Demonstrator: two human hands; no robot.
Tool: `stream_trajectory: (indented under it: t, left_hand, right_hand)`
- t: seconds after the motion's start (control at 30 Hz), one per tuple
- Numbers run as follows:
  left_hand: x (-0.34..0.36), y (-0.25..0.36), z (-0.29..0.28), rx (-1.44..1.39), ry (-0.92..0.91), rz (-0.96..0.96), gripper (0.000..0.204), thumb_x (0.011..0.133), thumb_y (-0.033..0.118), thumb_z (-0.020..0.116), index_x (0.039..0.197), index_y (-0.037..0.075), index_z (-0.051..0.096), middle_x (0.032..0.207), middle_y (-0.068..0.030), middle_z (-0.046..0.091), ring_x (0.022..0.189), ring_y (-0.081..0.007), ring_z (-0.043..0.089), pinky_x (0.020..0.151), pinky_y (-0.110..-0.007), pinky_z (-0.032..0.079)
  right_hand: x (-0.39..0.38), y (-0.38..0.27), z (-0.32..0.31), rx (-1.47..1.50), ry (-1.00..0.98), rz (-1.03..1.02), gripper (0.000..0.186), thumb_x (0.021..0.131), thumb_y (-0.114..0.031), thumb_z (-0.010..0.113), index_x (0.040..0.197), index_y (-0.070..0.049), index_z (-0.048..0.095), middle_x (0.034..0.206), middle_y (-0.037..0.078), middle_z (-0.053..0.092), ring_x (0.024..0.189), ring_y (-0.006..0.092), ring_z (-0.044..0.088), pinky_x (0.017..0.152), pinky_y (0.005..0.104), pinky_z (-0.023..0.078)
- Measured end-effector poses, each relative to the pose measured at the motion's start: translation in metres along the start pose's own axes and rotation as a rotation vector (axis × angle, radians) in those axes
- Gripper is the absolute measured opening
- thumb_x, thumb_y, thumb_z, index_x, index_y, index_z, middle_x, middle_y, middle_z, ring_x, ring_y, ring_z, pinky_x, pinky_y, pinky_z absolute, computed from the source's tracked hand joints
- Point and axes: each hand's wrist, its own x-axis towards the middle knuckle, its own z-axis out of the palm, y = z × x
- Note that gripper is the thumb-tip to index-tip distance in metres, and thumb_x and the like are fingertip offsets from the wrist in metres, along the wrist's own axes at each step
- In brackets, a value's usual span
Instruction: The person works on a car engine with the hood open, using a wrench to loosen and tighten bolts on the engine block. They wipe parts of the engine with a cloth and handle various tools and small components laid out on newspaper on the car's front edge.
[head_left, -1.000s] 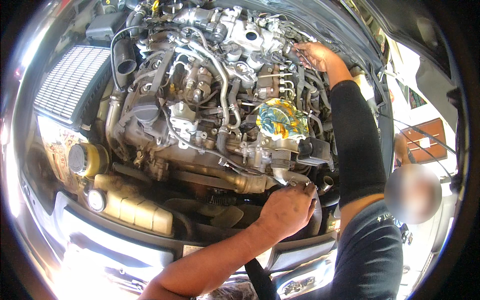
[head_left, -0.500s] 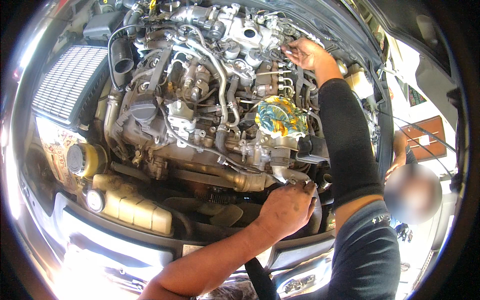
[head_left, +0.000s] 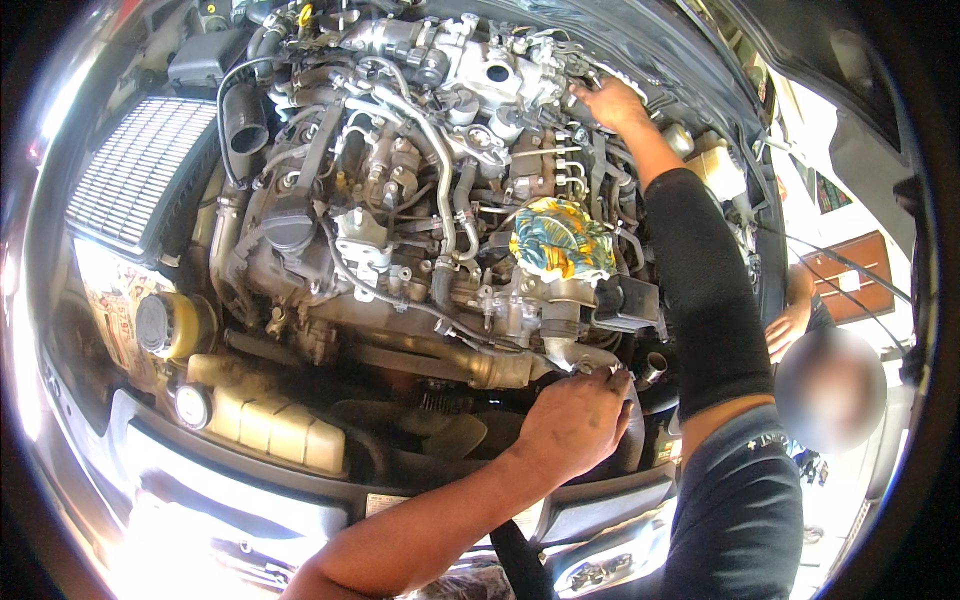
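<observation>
Right grip (head_left: 612, 103): at rear of engine, beside the silver housing (head_left: 470, 75), fingers bent forward among small fittings; contact too small to resolve, so cannot tell whether it is closed on anything. Left grip (head_left: 572, 415): at front of engine, knuckles up, fingers curled at the pipe elbow (head_left: 562, 350); fingertips hidden, so cannot tell if it holds the pipe or merely rests there. Silver housing sits at upper middle of the engine (head_left: 280, 275), its round dark port uncovered. Between the two grips: steel fuel lines (head_left: 570, 168) in place, and a patterned cloth (head_left: 562, 240) bunched over the engine, possibly shielding an opening; what lies beneath is not visible. Just right of the left grip, a pipe stub (head_left: 655, 366) stands open. Further out, at left: black hose (head_left: 246, 112) with its end open, beside the pleated filter (head_left: 140, 170), which lies exposed. Front left: cream tank (head_left: 275, 425), capped. Progress, judged: partway. Access is made and the upper engine laid bare; left over are the open port, hose and stub, all unconnected. State of the rear fittings undetermined.
</observation>
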Motion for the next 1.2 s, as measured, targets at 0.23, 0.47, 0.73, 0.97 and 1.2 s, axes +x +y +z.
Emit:
stream_trajectory:
  t: [0.23, 0.47, 0.73, 0.97, 1.2]
  left_hand:
    - [0.000, 0.000, 0.000, -0.011, -0.035, -0.009, 0.038, 0.102, 0.030, 0.074, 0.127, 0.001, 0.069, 0.098, -0.0219, 0.077, 0.087, -0.0397, 0.078, 0.077, -0.052, 0.063]
    - [-0.001, 0.000, 0.002, -0.026, 0.049, 0.015, 0.035, 0.102, 0.028, 0.073, 0.125, 0.002, 0.069, 0.100, -0.0213, 0.078, 0.089, -0.0406, 0.077, 0.079, -0.053, 0.063]
    - [-0.001, 0.000, 0.001, -0.012, -0.003, -0.005, 0.036, 0.103, 0.029, 0.073, 0.126, 0.001, 0.068, 0.097, -0.0205, 0.077, 0.088, -0.0396, 0.078, 0.079, -0.051, 0.063]
    - [-0.002, -0.001, 0.001, -0.007, -0.006, 0.004, 0.038, 0.103, 0.030, 0.073, 0.129, 0.001, 0.069, 0.098, -0.0201, 0.077, 0.088, -0.0391, 0.077, 0.080, -0.051, 0.063]
    - [-0.001, 0.000, 0.002, 0.001, -0.009, 0.002, 0.039, 0.103, 0.030, 0.073, 0.129, 0.001, 0.069, 0.102, -0.0208, 0.077, 0.090, -0.0397, 0.077, 0.081, -0.051, 0.064]
  right_hand:
    - [0.003, -0.030, -0.004, 0.013, 0.027, 0.116, 0.053, 0.096, -0.044, 0.080, 0.123, 0.002, 0.082, 0.138, 0.027, 0.075, 0.130, 0.0435, 0.073, 0.112, 0.0491, 0.058]
    - [0.002, -0.047, -0.018, -0.074, -0.033, 0.061, 0.042, 0.091, -0.028, 0.076, 0.122, -0.001, 0.083, 0.135, 0.027, 0.077, 0.128, 0.0428, 0.074, 0.112, 0.0470, 0.059]
    - [-0.001, -0.039, -0.013, -0.061, -0.004, 0.041, 0.056, 0.094, -0.041, 0.080, 0.125, 0.006, 0.080, 0.135, 0.032, 0.075, 0.130, 0.0458, 0.072, 0.114, 0.0489, 0.057]
    - [-0.001, -0.036, -0.008, -0.035, 0.059, 0.052, 0.057, 0.093, -0.043, 0.083, 0.126, 0.004, 0.080, 0.135, 0.030, 0.076, 0.129, 0.0443, 0.073, 0.113, 0.0485, 0.058]
    - [-0.001, -0.032, -0.010, -0.058, 0.023, 0.011, 0.054, 0.093, -0.040, 0.082, 0.127, 0.002, 0.081, 0.136, 0.028, 0.076, 0.128, 0.0436, 0.074, 0.112, 0.0485, 0.059]
